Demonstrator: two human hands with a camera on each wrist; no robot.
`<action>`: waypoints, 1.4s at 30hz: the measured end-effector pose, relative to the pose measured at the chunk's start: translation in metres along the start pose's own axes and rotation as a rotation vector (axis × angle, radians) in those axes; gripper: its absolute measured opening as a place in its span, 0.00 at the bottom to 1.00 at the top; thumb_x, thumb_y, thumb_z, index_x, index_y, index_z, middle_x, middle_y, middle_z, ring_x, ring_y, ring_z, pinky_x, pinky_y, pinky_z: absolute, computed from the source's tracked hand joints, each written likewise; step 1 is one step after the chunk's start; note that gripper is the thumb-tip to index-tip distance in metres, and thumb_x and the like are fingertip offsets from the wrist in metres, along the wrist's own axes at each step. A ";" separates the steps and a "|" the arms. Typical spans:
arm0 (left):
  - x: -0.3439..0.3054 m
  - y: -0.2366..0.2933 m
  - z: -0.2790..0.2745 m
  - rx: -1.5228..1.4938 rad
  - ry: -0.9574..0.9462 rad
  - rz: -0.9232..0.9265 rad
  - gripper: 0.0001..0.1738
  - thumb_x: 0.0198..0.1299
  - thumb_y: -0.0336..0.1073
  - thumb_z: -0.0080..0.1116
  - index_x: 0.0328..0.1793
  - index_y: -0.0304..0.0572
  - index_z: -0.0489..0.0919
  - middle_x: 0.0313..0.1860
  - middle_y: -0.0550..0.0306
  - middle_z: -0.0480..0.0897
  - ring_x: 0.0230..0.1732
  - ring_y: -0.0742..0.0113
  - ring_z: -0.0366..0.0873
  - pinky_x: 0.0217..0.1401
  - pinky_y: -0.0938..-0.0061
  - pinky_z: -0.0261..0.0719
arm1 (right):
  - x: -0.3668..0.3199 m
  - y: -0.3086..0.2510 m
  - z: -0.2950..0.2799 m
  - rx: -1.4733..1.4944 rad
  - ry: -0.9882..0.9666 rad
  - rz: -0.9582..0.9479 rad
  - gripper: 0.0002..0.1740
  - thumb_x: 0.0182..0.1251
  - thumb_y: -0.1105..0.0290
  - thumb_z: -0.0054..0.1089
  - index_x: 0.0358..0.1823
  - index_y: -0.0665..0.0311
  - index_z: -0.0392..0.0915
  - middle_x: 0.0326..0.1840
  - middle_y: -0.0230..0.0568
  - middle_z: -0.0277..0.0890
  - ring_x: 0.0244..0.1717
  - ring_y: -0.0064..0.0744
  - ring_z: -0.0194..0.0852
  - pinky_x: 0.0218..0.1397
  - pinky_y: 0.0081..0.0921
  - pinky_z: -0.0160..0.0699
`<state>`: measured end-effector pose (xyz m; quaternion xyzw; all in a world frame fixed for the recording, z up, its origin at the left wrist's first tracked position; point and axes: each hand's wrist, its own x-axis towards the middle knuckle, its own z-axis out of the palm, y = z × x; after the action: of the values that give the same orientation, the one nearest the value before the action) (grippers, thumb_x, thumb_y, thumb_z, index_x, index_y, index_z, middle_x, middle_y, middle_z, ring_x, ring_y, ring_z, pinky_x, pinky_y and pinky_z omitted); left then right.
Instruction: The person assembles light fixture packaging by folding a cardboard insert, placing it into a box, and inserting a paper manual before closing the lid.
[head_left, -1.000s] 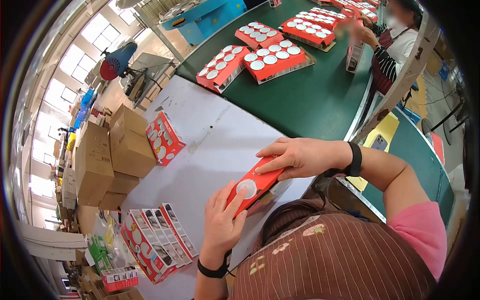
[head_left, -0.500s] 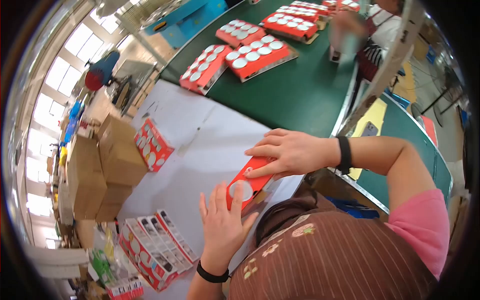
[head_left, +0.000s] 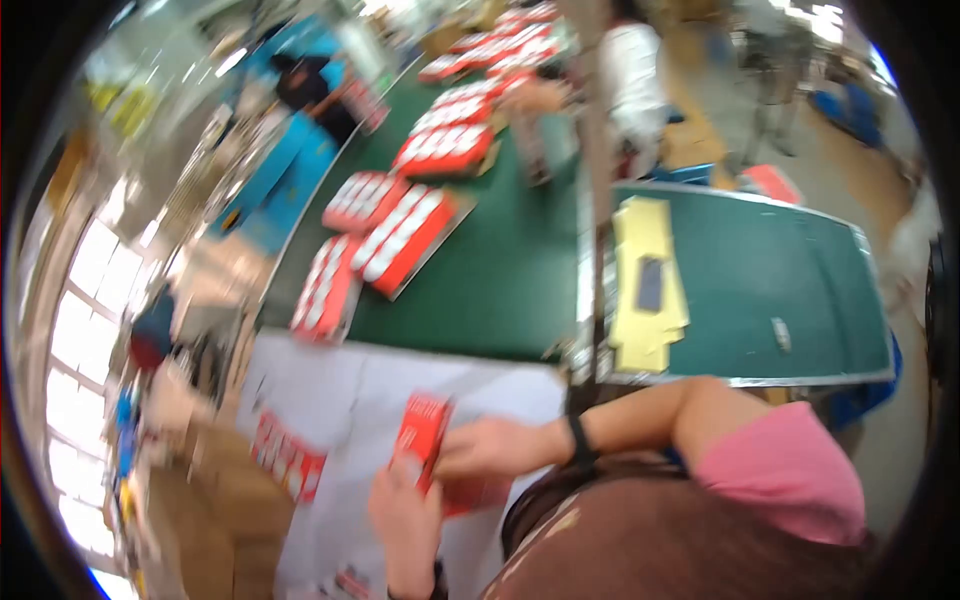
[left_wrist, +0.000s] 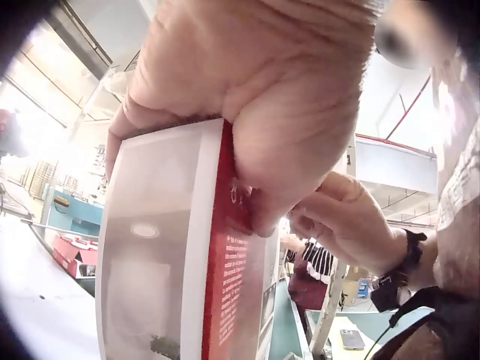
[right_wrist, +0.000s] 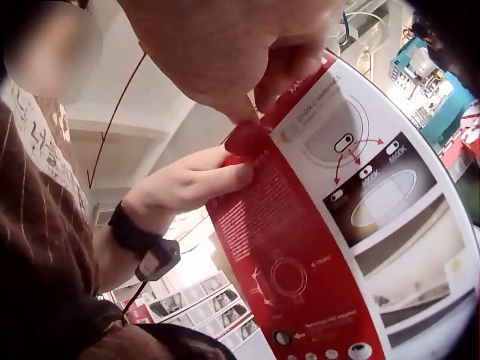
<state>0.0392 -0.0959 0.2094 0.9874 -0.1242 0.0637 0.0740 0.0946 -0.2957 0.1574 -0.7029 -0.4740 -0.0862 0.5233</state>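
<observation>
A red and white printed carton [head_left: 424, 428] stands on the white table between my hands, a narrow red side facing up. My left hand [head_left: 405, 515] grips its near end; in the left wrist view that hand [left_wrist: 262, 97] is over the carton's top edge, thumb on the red side. From the right, my right hand [head_left: 495, 447] holds the carton, its fingers curled in at the edge. The right wrist view shows this hand [right_wrist: 232, 52] pinching the top edge, with printed pictures and diagrams on the carton's faces [right_wrist: 289, 277] below.
Another red carton [head_left: 288, 455] and brown cardboard boxes [head_left: 225, 500] sit on the left. Several red cartons with white discs [head_left: 405, 235] line the green table [head_left: 480, 270] ahead. Yellow sheets with a phone [head_left: 650, 285] lie at right. A person [head_left: 635, 85] stands beyond.
Both hands have gone from lying over the carton's top to gripping it. The carton has been turned, so a different red side faces up. The head view has swung to the right.
</observation>
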 end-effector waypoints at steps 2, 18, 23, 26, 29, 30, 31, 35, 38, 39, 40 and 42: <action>0.005 0.002 -0.002 -0.006 -0.029 -0.022 0.38 0.55 0.41 0.67 0.70 0.35 0.66 0.57 0.36 0.74 0.57 0.40 0.72 0.59 0.53 0.72 | -0.007 0.016 0.010 0.025 0.049 -0.001 0.12 0.65 0.73 0.58 0.50 0.60 0.78 0.46 0.43 0.78 0.46 0.46 0.79 0.45 0.35 0.81; 0.002 0.029 0.017 0.062 0.070 -0.055 0.37 0.54 0.38 0.64 0.68 0.29 0.64 0.58 0.35 0.72 0.53 0.42 0.74 0.55 0.51 0.71 | -0.004 -0.016 0.031 0.382 0.350 0.657 0.10 0.63 0.73 0.64 0.35 0.67 0.69 0.29 0.39 0.79 0.28 0.24 0.78 0.32 0.22 0.77; -0.001 0.036 0.021 0.090 0.120 -0.059 0.38 0.52 0.38 0.65 0.67 0.29 0.65 0.57 0.36 0.72 0.53 0.44 0.74 0.55 0.53 0.71 | -0.005 -0.034 0.025 0.896 0.478 0.834 0.10 0.67 0.75 0.59 0.36 0.66 0.65 0.26 0.40 0.79 0.20 0.25 0.78 0.24 0.20 0.78; -0.005 0.042 0.019 0.099 0.169 -0.017 0.36 0.53 0.42 0.62 0.65 0.28 0.68 0.55 0.38 0.74 0.48 0.48 0.75 0.49 0.54 0.71 | -0.014 -0.032 0.022 0.931 0.441 0.834 0.08 0.69 0.76 0.57 0.37 0.67 0.65 0.28 0.43 0.80 0.24 0.27 0.80 0.27 0.22 0.81; -0.010 0.052 0.018 0.080 0.140 -0.050 0.39 0.52 0.39 0.64 0.68 0.28 0.65 0.58 0.36 0.72 0.52 0.45 0.74 0.54 0.53 0.70 | -0.019 -0.031 0.025 0.976 0.447 0.748 0.07 0.70 0.76 0.56 0.38 0.67 0.66 0.31 0.44 0.81 0.26 0.28 0.81 0.29 0.21 0.82; -0.011 0.053 0.017 0.089 0.125 -0.049 0.39 0.52 0.39 0.64 0.68 0.28 0.64 0.58 0.36 0.72 0.52 0.45 0.74 0.54 0.53 0.70 | -0.021 -0.033 0.023 0.979 0.444 0.749 0.07 0.70 0.76 0.56 0.38 0.67 0.66 0.31 0.44 0.81 0.26 0.28 0.81 0.29 0.21 0.82; -0.010 0.053 0.016 0.101 0.115 -0.051 0.39 0.52 0.40 0.63 0.69 0.28 0.64 0.58 0.36 0.72 0.52 0.45 0.74 0.54 0.53 0.69 | -0.023 -0.035 0.018 0.935 0.407 0.779 0.07 0.71 0.76 0.55 0.38 0.67 0.66 0.31 0.44 0.81 0.27 0.28 0.82 0.30 0.21 0.83; -0.011 0.055 0.019 0.099 0.133 -0.045 0.39 0.54 0.40 0.62 0.69 0.28 0.64 0.58 0.36 0.71 0.51 0.45 0.74 0.53 0.53 0.69 | -0.022 -0.033 0.010 0.842 0.320 0.771 0.06 0.71 0.77 0.55 0.38 0.67 0.66 0.31 0.44 0.81 0.27 0.27 0.82 0.30 0.21 0.83; -0.009 0.057 0.021 0.099 0.152 -0.049 0.38 0.55 0.41 0.61 0.70 0.28 0.64 0.58 0.37 0.71 0.51 0.46 0.73 0.53 0.53 0.69 | -0.016 -0.033 0.013 0.791 0.334 0.747 0.07 0.70 0.78 0.55 0.37 0.67 0.65 0.30 0.43 0.81 0.27 0.27 0.82 0.28 0.21 0.82; -0.010 0.056 0.021 0.125 0.163 -0.044 0.39 0.54 0.44 0.63 0.69 0.27 0.65 0.57 0.37 0.72 0.51 0.47 0.73 0.52 0.54 0.69 | -0.015 -0.033 0.013 0.801 0.329 0.746 0.07 0.70 0.78 0.55 0.37 0.67 0.65 0.30 0.43 0.81 0.27 0.27 0.82 0.28 0.21 0.82; -0.010 0.056 0.022 0.152 0.174 -0.037 0.40 0.53 0.47 0.64 0.68 0.27 0.67 0.57 0.38 0.72 0.50 0.48 0.73 0.50 0.55 0.69 | -0.014 -0.033 0.012 0.768 0.327 0.756 0.07 0.70 0.78 0.55 0.37 0.66 0.65 0.30 0.43 0.81 0.26 0.27 0.82 0.27 0.20 0.82; -0.010 0.058 0.021 0.160 0.172 -0.042 0.40 0.54 0.48 0.64 0.68 0.27 0.67 0.57 0.38 0.72 0.51 0.48 0.73 0.50 0.55 0.69 | -0.013 -0.032 0.011 0.740 0.321 0.763 0.07 0.69 0.78 0.55 0.37 0.66 0.65 0.29 0.43 0.81 0.25 0.26 0.82 0.25 0.20 0.81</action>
<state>0.0167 -0.1520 0.1951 0.9835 -0.0913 0.1563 0.0066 0.0592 -0.2938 0.1653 -0.5720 -0.0988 0.1760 0.7950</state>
